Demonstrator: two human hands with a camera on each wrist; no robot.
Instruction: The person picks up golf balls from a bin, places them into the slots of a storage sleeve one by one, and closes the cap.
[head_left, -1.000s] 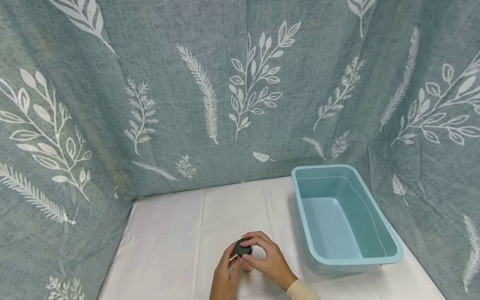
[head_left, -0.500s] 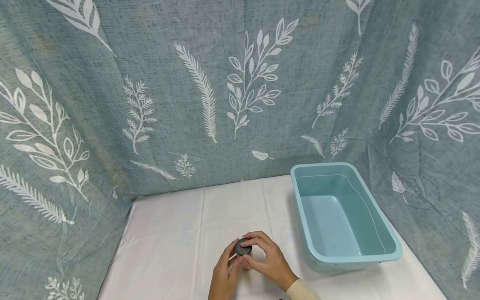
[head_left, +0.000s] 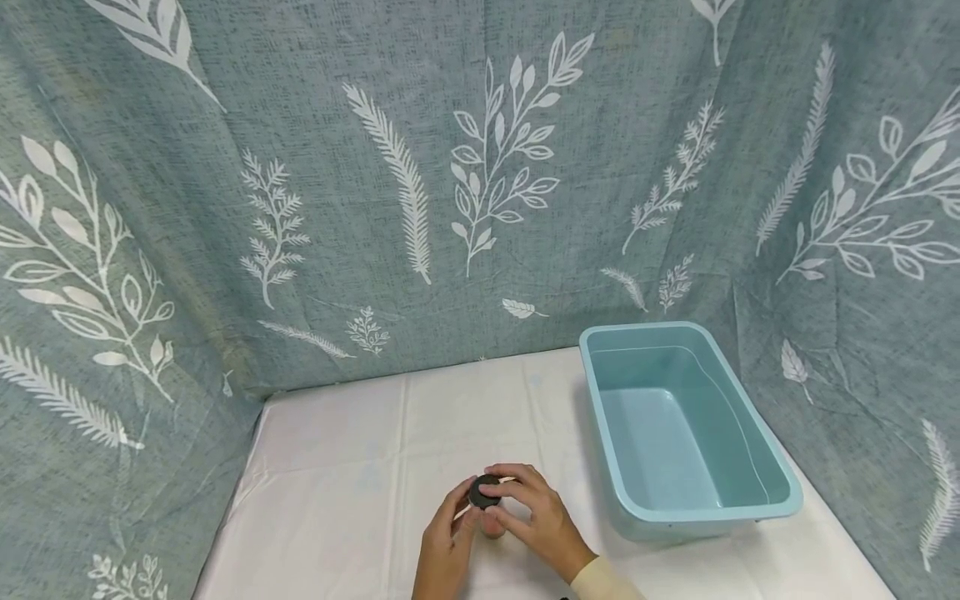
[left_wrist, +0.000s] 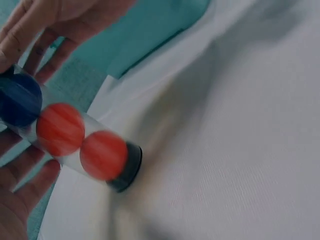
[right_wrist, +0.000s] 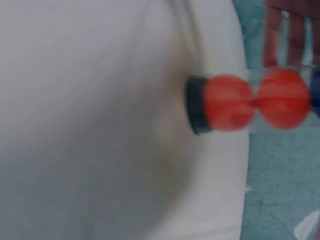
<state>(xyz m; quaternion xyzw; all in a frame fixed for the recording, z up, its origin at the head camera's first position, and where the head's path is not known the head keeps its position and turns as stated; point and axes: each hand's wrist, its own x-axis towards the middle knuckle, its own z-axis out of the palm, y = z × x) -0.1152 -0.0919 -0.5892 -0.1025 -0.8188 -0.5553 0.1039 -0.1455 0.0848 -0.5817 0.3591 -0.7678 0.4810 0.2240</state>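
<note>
A clear tube of balls (left_wrist: 75, 159) with black end caps is held between both hands over the white table. Two red balls (left_wrist: 102, 155) and a dark blue ball (left_wrist: 20, 100) show through its wall. In the head view, the left hand (head_left: 444, 550) grips the tube from the left, close below the upper black cap (head_left: 484, 492). From the right, the right hand (head_left: 546, 529) pinches that cap, with fingers over its top and the thumb at its near side. The lower cap (right_wrist: 196, 105) hangs free of both hands in the right wrist view.
A light blue plastic tub (head_left: 617, 467) stands on the table to the right of the hands, with nothing seen inside. White cloth covers the table (head_left: 322, 483). A grey-green leaf-patterned curtain (head_left: 330, 208) rises behind and at both sides.
Both hands keep their hold on the tube and cap. The tube has tilted slightly, and more red shows below the cap. The head view has shifted a little.
</note>
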